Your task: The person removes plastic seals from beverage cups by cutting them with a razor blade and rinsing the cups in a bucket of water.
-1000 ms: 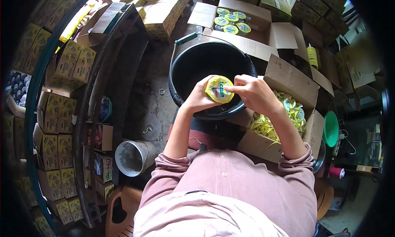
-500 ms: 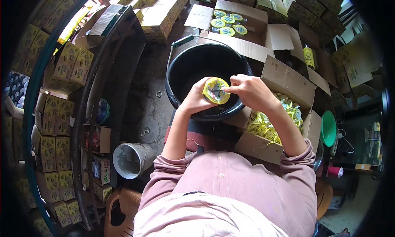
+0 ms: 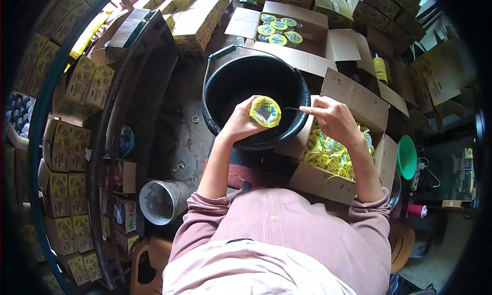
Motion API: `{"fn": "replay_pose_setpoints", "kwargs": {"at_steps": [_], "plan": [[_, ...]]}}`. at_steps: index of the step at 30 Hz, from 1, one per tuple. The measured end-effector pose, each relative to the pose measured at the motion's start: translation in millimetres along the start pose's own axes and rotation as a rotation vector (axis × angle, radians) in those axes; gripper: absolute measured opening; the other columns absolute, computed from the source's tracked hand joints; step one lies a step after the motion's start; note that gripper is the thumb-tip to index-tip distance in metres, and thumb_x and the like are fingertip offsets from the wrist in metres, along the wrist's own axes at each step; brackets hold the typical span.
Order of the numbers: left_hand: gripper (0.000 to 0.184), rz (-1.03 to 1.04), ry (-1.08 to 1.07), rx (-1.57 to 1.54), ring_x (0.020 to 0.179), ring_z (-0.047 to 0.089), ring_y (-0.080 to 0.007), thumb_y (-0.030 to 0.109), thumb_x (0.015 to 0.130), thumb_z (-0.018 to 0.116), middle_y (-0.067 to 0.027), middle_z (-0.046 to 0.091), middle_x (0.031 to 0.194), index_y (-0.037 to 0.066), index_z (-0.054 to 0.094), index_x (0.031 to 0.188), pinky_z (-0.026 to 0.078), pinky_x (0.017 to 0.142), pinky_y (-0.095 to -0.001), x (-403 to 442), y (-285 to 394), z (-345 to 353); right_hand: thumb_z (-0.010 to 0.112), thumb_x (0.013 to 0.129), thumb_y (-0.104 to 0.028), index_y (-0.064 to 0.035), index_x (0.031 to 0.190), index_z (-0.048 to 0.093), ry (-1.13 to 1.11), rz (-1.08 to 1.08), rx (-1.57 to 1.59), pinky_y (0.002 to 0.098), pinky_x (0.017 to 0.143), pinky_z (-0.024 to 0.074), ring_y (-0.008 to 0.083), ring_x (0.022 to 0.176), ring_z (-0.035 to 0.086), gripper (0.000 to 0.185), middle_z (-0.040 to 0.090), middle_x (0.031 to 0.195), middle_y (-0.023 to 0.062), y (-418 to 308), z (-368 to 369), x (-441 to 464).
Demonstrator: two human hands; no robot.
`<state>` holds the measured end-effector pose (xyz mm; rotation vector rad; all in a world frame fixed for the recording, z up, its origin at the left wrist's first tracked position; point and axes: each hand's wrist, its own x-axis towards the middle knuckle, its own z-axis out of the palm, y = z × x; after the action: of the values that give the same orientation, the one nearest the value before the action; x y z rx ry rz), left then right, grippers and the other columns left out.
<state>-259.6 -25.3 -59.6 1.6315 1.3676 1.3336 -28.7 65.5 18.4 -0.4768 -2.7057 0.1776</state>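
One yellow-rimmed cup (image 3: pixel 265 112) is in the left hand (image 3: pixel 238 122), whose fingers and thumb close round its side; its printed lid faces up above the near part of the mouth of one black bucket (image 3: pixel 256 72). The right hand (image 3: pixel 335 120) pinches one thin tool (image 3: pixel 292 108) over the bucket's right edge, the tip pointing at the cup with an open gap between them. The widest room around the cup lies toward the bucket's far rim. Just off the right edge stands one strip carton (image 3: pixel 328 175), its yellow strips (image 3: pixel 328 154) too tangled to count; the right forearm passes above it. Beyond the far rim, a second carton (image 3: pixel 294 51) holds six visible lidded cups (image 3: pixel 278 40) grouped toward its left edge, with room toward its right.
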Motion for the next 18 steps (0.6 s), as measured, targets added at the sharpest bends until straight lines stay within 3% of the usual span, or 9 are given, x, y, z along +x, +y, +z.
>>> {"fn": "replay_pose_setpoints", "kwargs": {"at_steps": [7,8,11,18], "plan": [[0.054,-0.156,-0.110,0.483,0.093,0.057,-0.0305,0.021,0.059,0.071,-0.0155,0.060,0.095,0.004,0.050,0.105,0.048,0.078,-0.0350,11,15,-4,0.056,0.075,0.001,-0.0113,0.100,0.063,0.155,0.266,0.264,0.0341,0.058,0.0445,0.0247,0.063,0.055,0.029,0.052,0.069,0.0102,-21,13,-18],[0.059,-0.238,-0.174,0.587,0.097,0.056,-0.0307,0.029,0.060,0.072,-0.0174,0.058,0.101,0.002,0.050,0.107,0.045,0.083,-0.0355,15,22,-6,0.056,0.073,0.004,-0.0091,0.101,0.062,0.169,0.320,0.308,0.0332,0.058,0.0441,0.0250,0.064,0.055,0.032,0.053,0.072,0.0111,-23,18,-21],[0.060,-0.240,-0.286,0.770,0.099,0.055,-0.0297,0.030,0.059,0.071,-0.0176,0.058,0.102,0.003,0.050,0.109,0.045,0.084,-0.0369,26,15,-7,0.057,0.072,0.006,-0.0067,0.101,0.062,0.263,0.378,0.396,0.0329,0.059,0.0443,0.0251,0.064,0.055,0.032,0.054,0.073,0.0120,-31,31,-27],[0.056,-0.282,-0.457,1.016,0.087,0.059,-0.0299,0.027,0.055,0.074,-0.0136,0.061,0.089,0.006,0.052,0.103,0.049,0.073,-0.0391,44,6,-6,0.057,0.071,0.007,-0.0038,0.102,0.061,0.303,0.452,0.477,0.0293,0.056,0.0464,0.0210,0.061,0.057,0.033,0.056,0.074,0.0119,-36,41,-33]]}}
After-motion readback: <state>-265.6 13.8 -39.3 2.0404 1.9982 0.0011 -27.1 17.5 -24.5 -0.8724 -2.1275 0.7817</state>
